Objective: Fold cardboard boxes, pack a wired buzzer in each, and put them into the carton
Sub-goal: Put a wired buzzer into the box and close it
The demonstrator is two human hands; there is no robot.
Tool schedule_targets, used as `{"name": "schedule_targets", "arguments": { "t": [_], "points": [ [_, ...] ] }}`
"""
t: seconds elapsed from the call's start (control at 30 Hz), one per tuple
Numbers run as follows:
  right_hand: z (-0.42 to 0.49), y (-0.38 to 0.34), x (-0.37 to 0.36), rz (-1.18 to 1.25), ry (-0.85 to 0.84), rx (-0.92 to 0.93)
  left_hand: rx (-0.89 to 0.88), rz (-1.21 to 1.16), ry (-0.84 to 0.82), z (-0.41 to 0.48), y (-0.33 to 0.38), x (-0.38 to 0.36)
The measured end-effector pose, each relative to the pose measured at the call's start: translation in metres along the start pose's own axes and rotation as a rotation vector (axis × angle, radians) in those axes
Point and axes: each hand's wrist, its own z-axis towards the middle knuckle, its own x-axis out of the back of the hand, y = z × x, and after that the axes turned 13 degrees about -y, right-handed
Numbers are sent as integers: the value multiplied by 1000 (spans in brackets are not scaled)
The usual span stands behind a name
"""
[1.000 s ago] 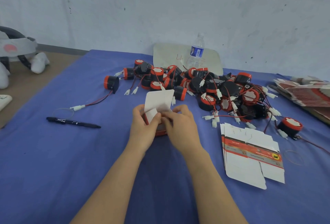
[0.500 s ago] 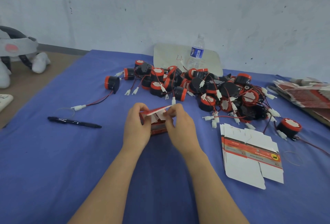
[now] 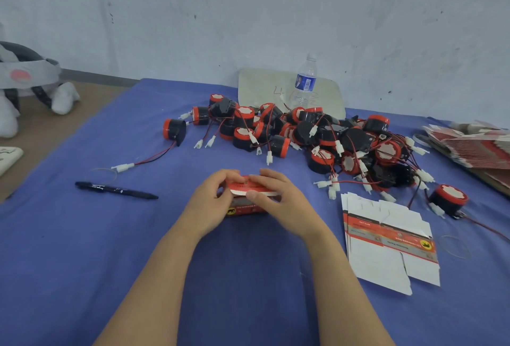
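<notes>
A small red and white cardboard box [image 3: 245, 207] stands on the blue table cloth [image 3: 82, 249] between my hands. My left hand [image 3: 212, 202] grips its left end. My right hand [image 3: 278, 199] holds the right end, fingers over the lid and thumb on its white front edge. The lid lies nearly flat on the box. A heap of black and red wired buzzers [image 3: 303, 136] lies behind. One buzzer [image 3: 174, 131] sits apart at the left, another [image 3: 448, 199] at the right. Flat box blanks [image 3: 386, 243] lie to my right.
A black pen [image 3: 116, 189] lies at the left. A water bottle [image 3: 303, 83] stands before a pale board [image 3: 262, 89] against the wall. A stack of flat red blanks [image 3: 474, 144] fills the far right edge. A rubber band [image 3: 455, 246] lies near the blanks.
The box's white lid stood up a second ago; my hands have folded it down over the box and now press on it.
</notes>
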Motion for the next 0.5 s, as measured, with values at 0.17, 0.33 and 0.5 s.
{"name": "schedule_targets", "arguments": {
  "t": [0.17, 0.33, 0.5],
  "points": [
    [1, 5, -1, -44, 30, 15, 30, -36, -260, -8, 0, 14],
    [1, 10, 0, -26, 39, 37, -25, 100, -284, -10, -2, 11],
    [-5, 12, 12, 156, -96, -8, -60, 194, -216, -9, -3, 11]
  ]
}}
